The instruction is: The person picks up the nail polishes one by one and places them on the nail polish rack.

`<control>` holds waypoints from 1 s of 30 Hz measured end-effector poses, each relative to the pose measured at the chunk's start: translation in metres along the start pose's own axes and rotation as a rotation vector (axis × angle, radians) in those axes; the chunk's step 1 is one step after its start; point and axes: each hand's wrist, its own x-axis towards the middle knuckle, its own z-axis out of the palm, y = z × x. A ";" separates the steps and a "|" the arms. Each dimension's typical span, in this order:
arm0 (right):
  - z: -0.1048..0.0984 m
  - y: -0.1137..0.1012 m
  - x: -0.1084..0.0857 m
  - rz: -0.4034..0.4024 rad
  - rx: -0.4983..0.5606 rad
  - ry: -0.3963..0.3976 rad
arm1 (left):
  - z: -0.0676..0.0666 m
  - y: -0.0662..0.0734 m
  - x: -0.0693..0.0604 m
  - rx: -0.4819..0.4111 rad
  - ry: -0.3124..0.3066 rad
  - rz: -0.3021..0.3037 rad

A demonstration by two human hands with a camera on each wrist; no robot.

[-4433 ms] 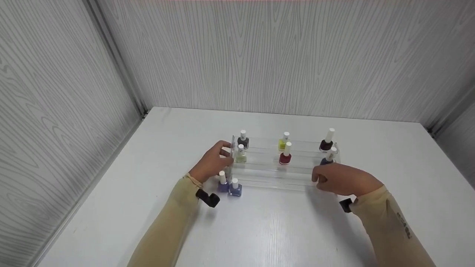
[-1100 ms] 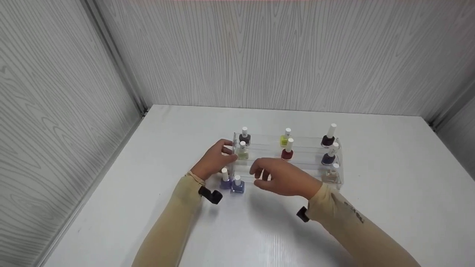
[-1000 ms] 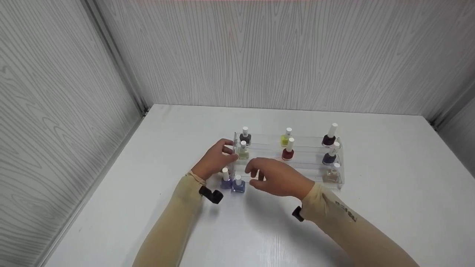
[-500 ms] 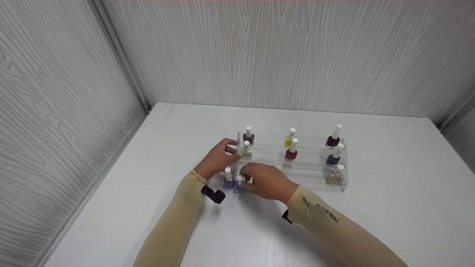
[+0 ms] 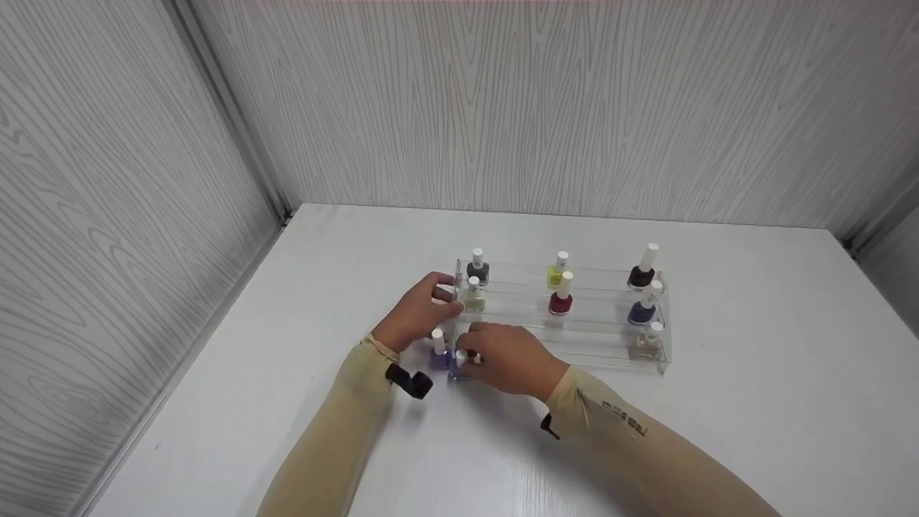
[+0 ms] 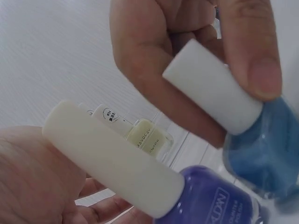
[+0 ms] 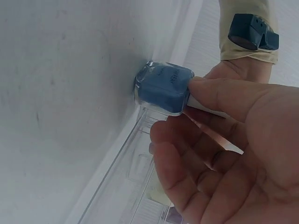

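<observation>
A clear stepped display rack (image 5: 599,346) stands on the table. My left hand (image 5: 416,314) grips its left side panel between thumb and fingers. Just in front of the rack's left end, my right hand (image 5: 513,359) pinches a blue nail polish bottle (image 7: 163,88) between thumb and fingers, around the white cap and shoulder. The bottle is upright and its base looks to be on or just at the table. Beside it stands a purple nail polish bottle (image 6: 201,198), below my left palm, untouched by the right hand.
On the rack's tiers stand grey (image 5: 478,273), yellow (image 5: 556,276), dark (image 5: 640,277), pale green (image 5: 474,300), red (image 5: 561,304), navy (image 5: 642,313) and beige (image 5: 647,346) polish bottles. Wood-patterned panels (image 5: 546,108) enclose the table's back and sides.
My right hand has moved left from the rack's right end and taken hold of the blue bottle. A beige bottle now shows on the lowest tier's right end. My left hand keeps its grip.
</observation>
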 end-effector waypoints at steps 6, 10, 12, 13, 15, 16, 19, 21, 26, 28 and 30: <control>-0.017 0.016 -0.019 -0.011 0.108 0.089 | 0.001 -0.002 -0.002 0.012 0.005 -0.002; -0.037 0.034 -0.037 0.036 0.276 0.170 | 0.000 -0.001 -0.003 0.011 0.007 -0.005; -0.048 0.044 -0.046 0.066 0.346 0.215 | 0.000 -0.001 -0.003 0.009 0.004 0.000; -0.053 0.048 -0.049 0.087 0.368 0.233 | -0.001 -0.001 -0.003 0.008 0.001 0.003; -0.063 0.057 -0.056 0.109 0.379 0.261 | -0.002 -0.001 -0.003 0.006 0.000 0.008; -0.067 0.060 -0.058 0.121 0.375 0.270 | -0.002 -0.001 -0.002 0.009 0.002 0.007; -0.078 0.068 -0.066 0.147 0.342 0.279 | -0.002 0.000 -0.003 0.016 0.005 -0.003; -0.085 0.072 -0.070 0.150 0.304 0.274 | -0.002 0.001 -0.003 0.020 0.006 -0.010; -0.097 0.079 -0.078 0.150 0.154 0.249 | -0.002 0.001 -0.002 0.022 0.003 -0.003; -0.098 0.081 -0.080 0.148 0.101 0.247 | -0.001 0.000 -0.002 0.017 0.002 0.005; -0.097 0.083 -0.081 0.147 0.062 0.246 | 0.000 -0.001 -0.002 0.010 -0.002 0.010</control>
